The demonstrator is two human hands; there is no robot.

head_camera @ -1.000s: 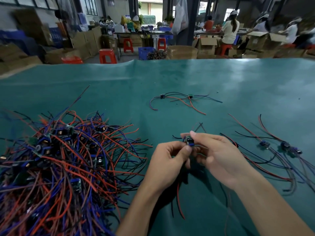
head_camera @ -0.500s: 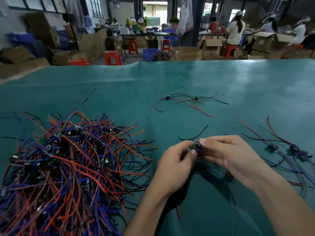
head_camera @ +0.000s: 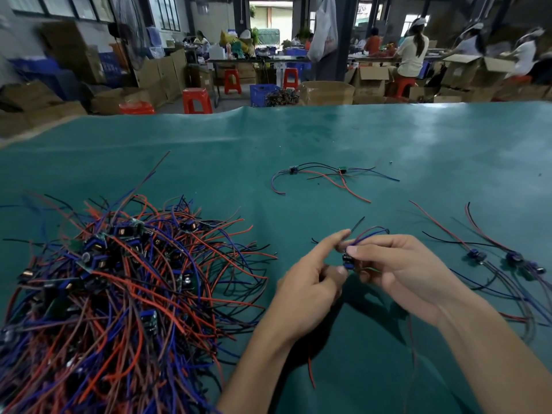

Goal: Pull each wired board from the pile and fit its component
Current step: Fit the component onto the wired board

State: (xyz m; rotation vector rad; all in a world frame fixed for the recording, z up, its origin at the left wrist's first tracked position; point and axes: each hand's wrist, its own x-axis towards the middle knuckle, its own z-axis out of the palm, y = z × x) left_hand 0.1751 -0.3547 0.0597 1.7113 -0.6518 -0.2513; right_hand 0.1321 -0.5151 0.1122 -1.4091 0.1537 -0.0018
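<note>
**Fitting the part, board held between both hands**

We hold one wired board [head_camera: 348,260] above the desk [head_camera: 328,138], right between our two hands. Our right hand [head_camera: 400,273] pinches it with curled fingers, steadying it so its wires trail clear below. Our left hand [head_camera: 310,289] meets it from the other side: the thumb presses at the board's lower edge while the forefinger points out straight, probably seating the component; the part itself is too small to make out. The pile [head_camera: 119,294] of tangled red, blue and black leads lies just beside the left hand, within easy reach for the next pull. Finished-looking boards [head_camera: 513,259] lie beyond the right hand, kept apart from the pile, and two more boards [head_camera: 316,171] rest farther ahead.
</note>
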